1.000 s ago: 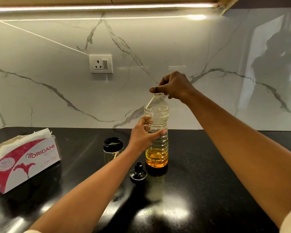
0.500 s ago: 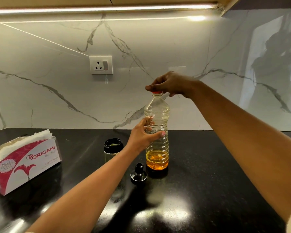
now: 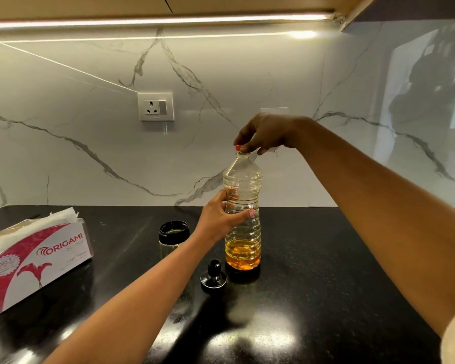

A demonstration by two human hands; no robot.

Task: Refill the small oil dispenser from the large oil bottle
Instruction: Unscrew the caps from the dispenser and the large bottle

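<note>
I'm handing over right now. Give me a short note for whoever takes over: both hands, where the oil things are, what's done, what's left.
Left hand: gripping the large oil bottle at mid-body, holding it upright on the counter.
Right hand: fingertips on the red cap at the bottle's neck.
Small dispenser: open, left of the bottle; its black spout top lies in front.
Done: dispenser opened.
Unclear: whether the cap is going on or coming off, and the dispenser's fill level.
Left: check the fill, pour if needed, refit both tops.

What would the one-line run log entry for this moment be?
left hand: holds oil bottle | right hand: on red cap | dispenser: open
</note>
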